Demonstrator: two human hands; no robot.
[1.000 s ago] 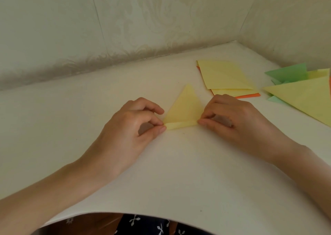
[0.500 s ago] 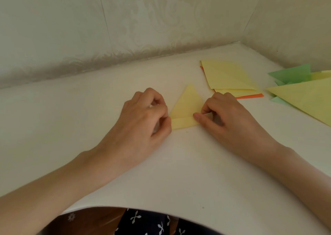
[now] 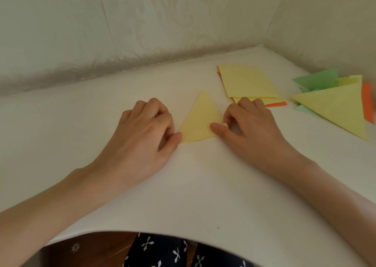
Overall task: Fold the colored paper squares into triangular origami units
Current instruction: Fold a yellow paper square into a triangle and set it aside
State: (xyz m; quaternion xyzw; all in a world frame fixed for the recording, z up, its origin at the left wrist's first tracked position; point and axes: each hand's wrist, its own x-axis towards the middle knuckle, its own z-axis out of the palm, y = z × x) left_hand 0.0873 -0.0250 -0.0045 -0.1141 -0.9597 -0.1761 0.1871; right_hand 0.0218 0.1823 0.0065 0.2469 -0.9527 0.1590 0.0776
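A small yellow paper triangle [image 3: 200,120] lies flat on the white table [image 3: 193,185], its tip pointing away from me. My left hand [image 3: 146,132] rests curled at its lower left corner, thumb tip touching the paper's edge. My right hand [image 3: 250,128] is at the lower right corner, thumb pressing on the paper and fingers pinching the corner flap. A stack of yellow paper squares [image 3: 248,82] over an orange sheet lies behind my right hand.
At the far right lies a pile of folded pieces: a large yellow triangle [image 3: 337,110], a green piece [image 3: 317,80] and an orange piece [image 3: 368,103]. Patterned walls close the table at the back and right. The table's near edge curves above my lap.
The folded bottom strip now lies flatter. My left hand has curled and shifted to the left corner; my right thumb has slid inward along the bottom edge.
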